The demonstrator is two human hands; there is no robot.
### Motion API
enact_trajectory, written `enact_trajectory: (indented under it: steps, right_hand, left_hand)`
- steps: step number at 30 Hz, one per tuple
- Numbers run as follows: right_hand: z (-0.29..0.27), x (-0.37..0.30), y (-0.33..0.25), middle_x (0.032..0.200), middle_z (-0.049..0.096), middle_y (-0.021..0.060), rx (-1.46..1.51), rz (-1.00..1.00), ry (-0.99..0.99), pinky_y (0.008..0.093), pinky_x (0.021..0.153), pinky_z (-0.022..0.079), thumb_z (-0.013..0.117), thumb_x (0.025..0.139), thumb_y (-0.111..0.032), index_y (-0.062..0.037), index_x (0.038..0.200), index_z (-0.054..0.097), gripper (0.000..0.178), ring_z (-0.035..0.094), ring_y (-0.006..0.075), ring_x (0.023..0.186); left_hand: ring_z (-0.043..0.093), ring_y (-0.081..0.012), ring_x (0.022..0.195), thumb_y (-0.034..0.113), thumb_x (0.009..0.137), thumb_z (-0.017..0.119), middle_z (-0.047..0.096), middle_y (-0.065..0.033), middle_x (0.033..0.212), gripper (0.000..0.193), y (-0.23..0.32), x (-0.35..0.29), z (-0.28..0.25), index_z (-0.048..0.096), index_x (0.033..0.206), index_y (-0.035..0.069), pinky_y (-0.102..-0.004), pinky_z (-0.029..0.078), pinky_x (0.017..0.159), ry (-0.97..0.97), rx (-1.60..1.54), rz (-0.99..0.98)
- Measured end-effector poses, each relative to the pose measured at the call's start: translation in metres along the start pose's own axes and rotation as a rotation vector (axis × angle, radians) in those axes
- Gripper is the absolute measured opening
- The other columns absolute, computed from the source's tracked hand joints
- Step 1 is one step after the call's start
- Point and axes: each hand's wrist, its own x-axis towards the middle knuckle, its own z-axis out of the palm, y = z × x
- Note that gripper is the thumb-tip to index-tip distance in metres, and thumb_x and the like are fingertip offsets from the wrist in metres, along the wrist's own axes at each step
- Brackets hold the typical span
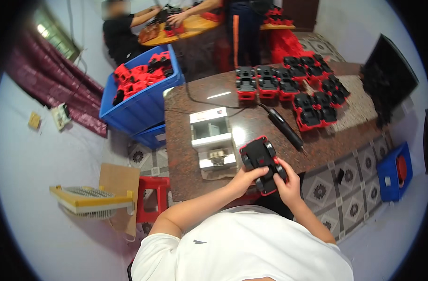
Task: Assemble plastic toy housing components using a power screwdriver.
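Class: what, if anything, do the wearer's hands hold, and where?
A toy car, toward its near end: left hand on the left side, right hand on the right.

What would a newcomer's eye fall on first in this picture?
Probably on the black-and-red wheeled toy, held in both hands at the near edge of the brown table. Next come the similar toys grouped at the table's far right, then the blue crate heaped with red-and-black parts beside the far left corner.

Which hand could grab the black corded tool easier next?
Probably the right hand: it's closer to the black corded tool. The left hand is farther left; both hold the toy car.
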Motion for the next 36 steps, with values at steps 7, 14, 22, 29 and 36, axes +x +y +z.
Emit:
enact_trajectory:
  steps: [7, 14, 22, 29, 36]
  right_hand:
    - [0.005, 0.016, -0.029, 0.141, 0.037, 0.0143, 0.045, -0.19, -0.403, 0.0332, 0.09, 0.045, 0.074, 0.077, -0.024, -0.0037, 0.135, 0.042, 0.069, 0.05, 0.025, 0.119]
    - [0.005, 0.026, -0.012, 0.132, 0.044, 0.0112, -0.046, 0.018, -0.286, 0.0281, 0.082, 0.049, 0.063, 0.085, -0.007, -0.0036, 0.128, 0.049, 0.046, 0.058, 0.0192, 0.105]
    - [-0.027, 0.014, 0.024, 0.125, 0.049, 0.0126, -0.14, 0.111, -0.034, 0.0295, 0.08, 0.05, 0.064, 0.084, -0.01, -0.0015, 0.123, 0.051, 0.042, 0.059, 0.0213, 0.1]
    - [-0.027, 0.069, 0.054, 0.114, 0.055, 0.018, -0.197, 0.03, -0.018, 0.0361, 0.081, 0.049, 0.064, 0.082, -0.018, -0.0004, 0.116, 0.054, 0.04, 0.057, 0.0312, 0.1]
    - [-0.013, 0.184, 0.1, 0.126, 0.051, 0.0193, -0.502, -0.316, 0.204, 0.0425, 0.099, 0.039, 0.066, 0.077, -0.017, 0.0001, 0.119, 0.052, 0.047, 0.046, 0.0366, 0.118]
  left_hand:
    - [0.051, -0.0301, 0.117, 0.032, 0.064, 0.08, 0.055, -0.01, 0.122, 0.079, 0.141, -0.093, -0.135, 0.046, 0.129, 0.004, -0.0473, 0.037, 0.103, 0.014, 1.333, 0.819]
    - [0.059, -0.0314, 0.107, 0.047, 0.084, 0.059, 0.06, -0.0088, 0.122, 0.058, 0.302, -0.034, -0.268, 0.05, 0.128, 0.011, -0.0587, 0.043, 0.09, 0.538, -0.046, 0.359]
    - [0.061, -0.0248, 0.105, 0.046, 0.087, 0.058, 0.063, -0.0119, 0.108, 0.053, 0.334, 0.025, -0.272, 0.055, 0.116, 0.001, -0.0415, 0.048, 0.09, 0.408, 0.799, -0.104]
    - [0.063, -0.0222, 0.1, 0.016, 0.084, 0.066, 0.065, -0.0132, 0.103, 0.037, 0.234, 0.069, -0.04, 0.054, 0.114, -0.002, -0.0351, 0.05, 0.087, -0.589, 1.287, -0.059]
    - [0.038, -0.0345, 0.128, 0.028, 0.065, 0.079, 0.04, -0.0188, 0.135, 0.074, 0.156, 0.253, -0.055, 0.044, 0.126, 0.004, -0.0498, 0.042, 0.095, 0.395, 2.142, 0.359]
